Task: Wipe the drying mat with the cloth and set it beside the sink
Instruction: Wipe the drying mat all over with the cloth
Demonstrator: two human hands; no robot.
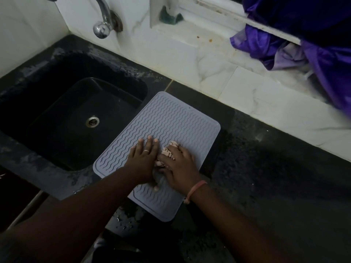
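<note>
The dark stone counter (266, 177) fills most of the view, and the black sink (62, 111) is sunk into it on the left side, with a metal drain (92, 121) in its bottom. A chrome tap (103, 21) comes out from the white tiled wall (209, 59) above the sink, and a purple cloth hanging (313, 44) is at the upper right. The grey drying mat (167, 118), with wavy ridges, lies flat on the counter just beside the sink; its left edge is touching the sink rim or slightly over it. The left hand (143, 158) lies flat on the mat with fingers spread and stretched, and it wears a thin ring (145, 151). The right hand (179, 168) presses on a small pale cloth (168, 151) in the near half of the mat, the fingers curled over the cloth and holding it against the surface. On the right wrist is a pink band (195, 188). Some water drops (123, 221) lie on the counter near the front corner of the mat.
</note>
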